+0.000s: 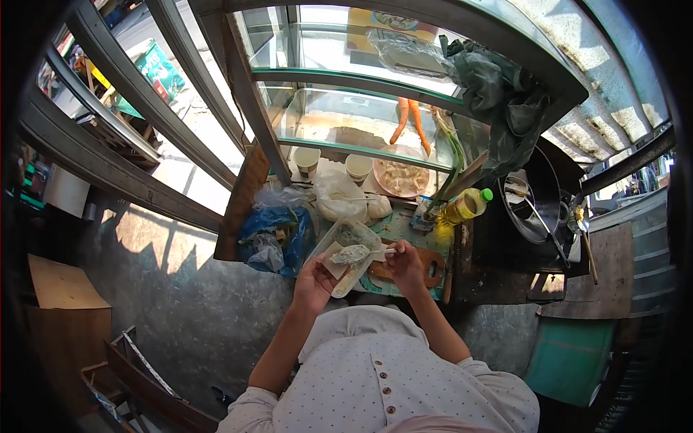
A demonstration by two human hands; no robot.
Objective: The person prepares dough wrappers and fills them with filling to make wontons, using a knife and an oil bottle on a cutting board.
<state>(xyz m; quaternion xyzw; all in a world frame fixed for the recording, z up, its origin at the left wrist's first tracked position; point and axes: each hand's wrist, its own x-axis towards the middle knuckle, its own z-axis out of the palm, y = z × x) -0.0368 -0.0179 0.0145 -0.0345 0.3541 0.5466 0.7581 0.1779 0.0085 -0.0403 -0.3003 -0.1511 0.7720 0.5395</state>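
Observation:
My left hand [313,286] is closed at the near left side of a clear plastic tub [349,283], with a pale, thin square wrapper [334,266] at its fingertips. Between thumb and fingers, my right hand [406,268] grips the handle of a spoon [382,251]. A lump of pale, green-flecked filling [350,254] sits on the spoon's bowl, over the tub and beside the wrapper. More of the same mix shows at the tub's far end. Partly under my right hand lies a wooden cutting board [434,273].
Left of the tub is a blue plastic bag [299,229]; behind it are a white bag [338,196], two cups [306,162] and a pink plate [402,193] of pale pieces. An oil bottle [464,207] and a black wok [533,198] stand right. Carrots [411,124] lie in the glass case.

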